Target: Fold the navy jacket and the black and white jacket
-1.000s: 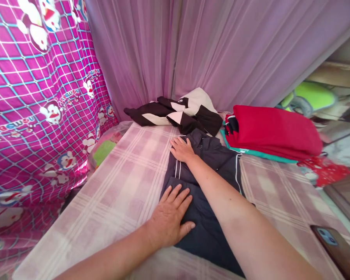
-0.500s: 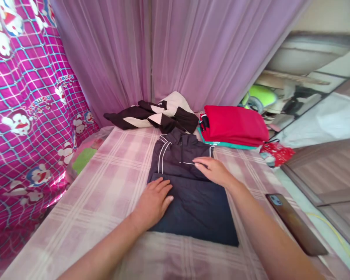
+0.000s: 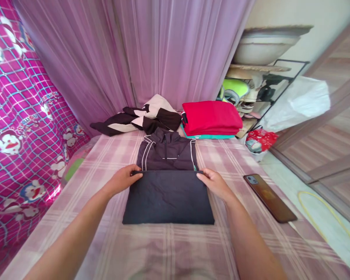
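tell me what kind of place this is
Likely a bedroom at home: a bed under a pink checked sheet, sheer purple curtains around it, and folded clothes stacked by a dark jacket.

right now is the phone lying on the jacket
No, the phone lies on the checked sheet, apart from the jacket and beyond the right hand.

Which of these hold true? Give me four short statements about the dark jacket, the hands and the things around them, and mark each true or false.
1. Both the left hand and the right hand hold the folded edge of the dark jacket. True.
2. The phone lies on the jacket. False: it lies apart, to its right on the checked sheet.
3. The red clothes are folded in a stack. True.
4. The jacket's collar points toward the person. False: it points away.
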The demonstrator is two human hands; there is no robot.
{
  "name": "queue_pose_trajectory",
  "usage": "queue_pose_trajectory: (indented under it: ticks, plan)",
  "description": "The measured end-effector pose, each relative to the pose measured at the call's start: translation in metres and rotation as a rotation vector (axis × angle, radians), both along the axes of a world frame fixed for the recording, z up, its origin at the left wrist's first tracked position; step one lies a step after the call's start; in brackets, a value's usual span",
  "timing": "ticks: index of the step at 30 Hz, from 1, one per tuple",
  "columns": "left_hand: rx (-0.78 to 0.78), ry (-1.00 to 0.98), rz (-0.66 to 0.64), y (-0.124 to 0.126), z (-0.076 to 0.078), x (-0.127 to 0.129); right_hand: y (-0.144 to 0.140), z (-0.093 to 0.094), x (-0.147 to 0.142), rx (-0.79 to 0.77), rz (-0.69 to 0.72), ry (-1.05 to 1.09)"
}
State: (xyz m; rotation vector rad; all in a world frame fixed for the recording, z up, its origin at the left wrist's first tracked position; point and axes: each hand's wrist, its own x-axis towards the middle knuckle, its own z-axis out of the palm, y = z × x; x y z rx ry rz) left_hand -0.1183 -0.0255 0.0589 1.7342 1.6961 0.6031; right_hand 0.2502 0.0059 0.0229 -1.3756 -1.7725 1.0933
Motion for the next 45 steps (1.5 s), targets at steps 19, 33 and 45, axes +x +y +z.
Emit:
queue_pose_trajectory:
  ticks: [19, 33, 45]
  plan:
    - [0.374, 0.502, -0.208, -0.033, -0.009, 0.062, -0.005, -0.018, -0.021, 0.287, -0.325, -0.707]
    - [0.33, 0.454, -0.334, -0.027, -0.047, 0.064, -0.024, -0.031, -0.008, 0.398, 0.259, -0.694]
    - [0.424, 0.33, -0.54, -0.053, -0.045, -0.031, -0.051, -0.01, 0.042, 0.47, 0.588, -0.637]
